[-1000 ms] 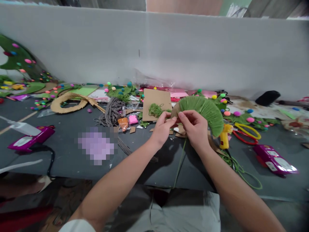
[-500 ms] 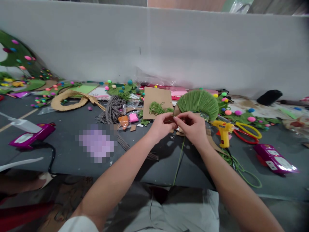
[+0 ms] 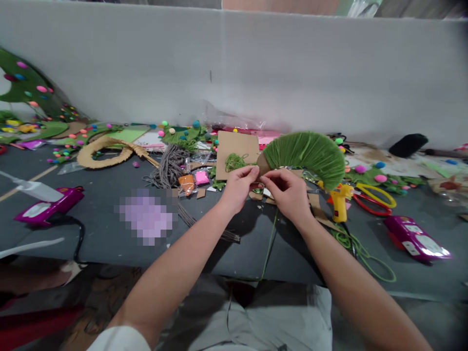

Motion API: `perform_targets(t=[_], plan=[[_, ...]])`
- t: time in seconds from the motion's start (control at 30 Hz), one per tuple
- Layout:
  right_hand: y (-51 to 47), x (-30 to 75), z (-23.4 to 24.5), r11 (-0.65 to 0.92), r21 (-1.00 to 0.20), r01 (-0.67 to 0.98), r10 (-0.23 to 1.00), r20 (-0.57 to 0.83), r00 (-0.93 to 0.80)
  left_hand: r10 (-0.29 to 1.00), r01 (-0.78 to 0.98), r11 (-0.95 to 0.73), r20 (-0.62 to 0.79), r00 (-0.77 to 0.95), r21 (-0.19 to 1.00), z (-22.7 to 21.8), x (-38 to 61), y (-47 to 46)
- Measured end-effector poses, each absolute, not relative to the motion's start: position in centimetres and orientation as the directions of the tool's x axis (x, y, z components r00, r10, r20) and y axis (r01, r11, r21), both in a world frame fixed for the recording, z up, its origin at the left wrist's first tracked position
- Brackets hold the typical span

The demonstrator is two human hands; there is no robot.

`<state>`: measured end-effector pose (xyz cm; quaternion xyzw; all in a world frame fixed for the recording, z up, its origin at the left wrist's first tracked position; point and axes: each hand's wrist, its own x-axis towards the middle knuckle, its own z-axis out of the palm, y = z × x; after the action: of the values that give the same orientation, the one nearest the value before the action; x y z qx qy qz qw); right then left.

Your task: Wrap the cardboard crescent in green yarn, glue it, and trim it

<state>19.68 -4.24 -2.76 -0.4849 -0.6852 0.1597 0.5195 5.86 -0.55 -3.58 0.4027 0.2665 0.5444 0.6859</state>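
The 2 bare forearms (image 3: 186,258) of the person come from the lower left and the lower right corners and meet near the centre of the frame. The left hand (image 3: 237,187) is turned with its thumb uppermost, and this thumb presses toward the bent fingers. The right hand (image 3: 287,191), just beside it, shows its back to the camera; its thumb and index finger make a pinch directed toward the frame's left.

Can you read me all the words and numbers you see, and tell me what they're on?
No words or numbers can be read here.
Purple device on the right: any print too blurred.
Purple device on the left: the same.
Yellow glue gun: any print too small.
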Motion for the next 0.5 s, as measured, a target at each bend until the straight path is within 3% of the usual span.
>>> perform_targets(t=[0.3,0.43,0.5], plan=[[-3.6,20.4,-3.3,0.430,-0.817,0.383,0.874,0.483,0.050,0.976,-0.608,0.136,0.000,0.219,0.782,-2.1,4.0,0.4],[-3.4,21.0,-3.1,0.379,-0.883,0.276,0.925,0.371,-0.084,0.949,-0.617,0.231,-0.033,0.314,0.752,-1.9,3.3,0.6],[-3.3,21.3,-3.0,0.330,-0.896,0.297,0.941,0.288,-0.177,0.918,-0.584,0.280,-0.035,0.395,0.762,-2.1,3.1,0.7]])
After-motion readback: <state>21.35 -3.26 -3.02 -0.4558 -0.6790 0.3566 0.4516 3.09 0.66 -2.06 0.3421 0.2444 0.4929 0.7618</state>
